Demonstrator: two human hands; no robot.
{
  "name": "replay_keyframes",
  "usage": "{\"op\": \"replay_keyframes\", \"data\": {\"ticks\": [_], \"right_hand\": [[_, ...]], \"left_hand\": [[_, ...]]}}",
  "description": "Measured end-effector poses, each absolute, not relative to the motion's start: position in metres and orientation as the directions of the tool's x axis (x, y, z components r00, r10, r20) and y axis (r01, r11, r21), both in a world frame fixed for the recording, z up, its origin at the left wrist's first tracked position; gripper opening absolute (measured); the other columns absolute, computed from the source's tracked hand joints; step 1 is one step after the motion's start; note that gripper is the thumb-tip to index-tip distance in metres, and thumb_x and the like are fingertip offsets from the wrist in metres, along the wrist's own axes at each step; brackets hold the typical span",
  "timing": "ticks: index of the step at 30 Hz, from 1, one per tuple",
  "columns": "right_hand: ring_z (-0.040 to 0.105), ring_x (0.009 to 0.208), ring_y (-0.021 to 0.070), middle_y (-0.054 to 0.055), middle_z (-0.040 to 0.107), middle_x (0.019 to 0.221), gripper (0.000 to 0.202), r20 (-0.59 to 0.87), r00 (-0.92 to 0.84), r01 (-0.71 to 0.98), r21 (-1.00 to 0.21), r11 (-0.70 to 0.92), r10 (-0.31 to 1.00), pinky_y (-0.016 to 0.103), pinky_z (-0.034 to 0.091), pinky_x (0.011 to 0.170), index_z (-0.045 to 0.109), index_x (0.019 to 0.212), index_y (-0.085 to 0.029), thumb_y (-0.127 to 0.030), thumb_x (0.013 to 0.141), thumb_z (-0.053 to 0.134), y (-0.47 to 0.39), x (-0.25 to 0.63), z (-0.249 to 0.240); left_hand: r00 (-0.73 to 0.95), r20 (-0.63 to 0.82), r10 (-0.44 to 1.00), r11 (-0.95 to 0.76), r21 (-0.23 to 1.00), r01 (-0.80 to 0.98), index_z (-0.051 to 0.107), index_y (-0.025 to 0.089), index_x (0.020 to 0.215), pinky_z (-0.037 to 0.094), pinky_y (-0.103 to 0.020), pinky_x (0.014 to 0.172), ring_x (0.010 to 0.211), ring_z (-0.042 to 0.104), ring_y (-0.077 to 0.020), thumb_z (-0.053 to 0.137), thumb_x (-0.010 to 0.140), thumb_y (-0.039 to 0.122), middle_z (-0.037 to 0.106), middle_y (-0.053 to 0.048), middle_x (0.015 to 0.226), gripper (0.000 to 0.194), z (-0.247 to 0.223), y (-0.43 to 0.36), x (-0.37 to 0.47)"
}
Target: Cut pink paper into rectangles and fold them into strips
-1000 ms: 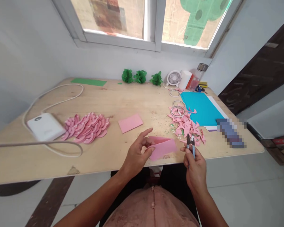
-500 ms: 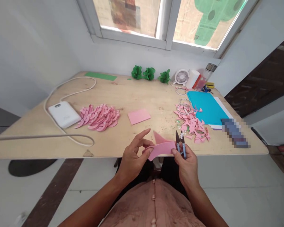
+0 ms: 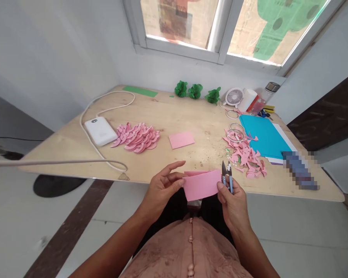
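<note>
Between my hands, over the table's front edge, is a folded piece of pink paper [image 3: 202, 186]. My left hand [image 3: 164, 188] pinches its left end between thumb and fingers. At the right end, my right hand [image 3: 233, 199] grips the paper with the thumb. That same hand also keeps a pair of small blue-handled thread snips [image 3: 227, 175], blades pointing away from me. Beyond the paper lies a flat pink paper rectangle [image 3: 181, 139]. A pile of curved pink paper pieces [image 3: 137, 137] sits to its left, and pink paper scraps [image 3: 248, 156] are heaped to the right.
A white power bank [image 3: 101, 131] with a looping cable stands at left. Green paper flowers [image 3: 195, 91], a small fan [image 3: 234, 96] and a bottle [image 3: 265, 98] line the back. Blue sheets [image 3: 265, 135] lie at right, near metal rings [image 3: 235, 135].
The pink paper has been turned and straightened, so its broad face now shows and the raised flap has come down. The view has shifted, moving the table contents rightward.
</note>
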State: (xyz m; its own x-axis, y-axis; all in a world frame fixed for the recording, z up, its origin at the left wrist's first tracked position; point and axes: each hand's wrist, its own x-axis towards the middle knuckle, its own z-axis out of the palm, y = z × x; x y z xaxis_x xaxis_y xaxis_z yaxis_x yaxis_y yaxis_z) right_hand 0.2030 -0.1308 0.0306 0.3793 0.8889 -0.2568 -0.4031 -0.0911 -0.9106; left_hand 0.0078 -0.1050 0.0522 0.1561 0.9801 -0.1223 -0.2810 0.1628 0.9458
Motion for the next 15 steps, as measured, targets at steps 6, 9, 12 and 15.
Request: {"op": "replay_keyframes", "data": {"ticks": [6,9,12,15], "right_hand": [[0.024,0.046,0.0025,-0.009,0.041,0.062,0.04,-0.287,0.299,-0.463,-0.878,-0.125,0.91,0.018,0.021,0.04,0.062,0.087,-0.02,-0.031,0.057,0.086,-0.126,0.199,0.035],[0.024,0.046,0.0024,-0.009,0.04,0.062,0.039,-0.29,0.292,-0.458,-0.879,-0.133,0.911,0.018,0.021,0.04,0.061,0.086,-0.02,-0.031,0.057,0.086,-0.123,0.197,0.036],[0.024,0.046,0.0024,-0.01,0.038,0.061,0.039,-0.293,0.289,-0.453,-0.88,-0.139,0.911,0.018,0.021,0.04,0.061,0.086,-0.02,-0.031,0.058,0.086,-0.119,0.195,0.036],[0.024,0.045,0.0026,-0.01,0.037,0.06,0.038,-0.299,0.285,-0.445,-0.883,-0.15,0.911,0.018,0.021,0.04,0.06,0.086,-0.019,-0.031,0.059,0.085,-0.117,0.196,0.036]], "left_hand": [[0.169,-0.13,0.977,0.181,0.927,-0.329,0.059,0.018,0.12,0.051,-0.032,0.082,0.084,0.068,-0.0191,0.072,0.077,0.032,0.074,-0.007,0.087,0.048,0.048,-0.103,0.002],[0.147,-0.134,0.98,0.176,0.928,-0.328,0.061,0.018,0.118,0.052,-0.031,0.08,0.084,0.068,-0.0191,0.073,0.076,0.031,0.074,-0.007,0.086,0.046,0.048,-0.101,0.0],[0.115,-0.111,0.987,0.143,0.935,-0.324,0.062,0.019,0.115,0.052,-0.031,0.081,0.084,0.068,-0.0185,0.072,0.077,0.031,0.074,-0.006,0.087,0.041,0.049,-0.098,-0.002],[0.123,-0.102,0.987,0.137,0.937,-0.321,0.063,0.019,0.115,0.052,-0.031,0.081,0.084,0.068,-0.0186,0.07,0.079,0.032,0.074,-0.006,0.088,0.039,0.048,-0.097,-0.003]]}}
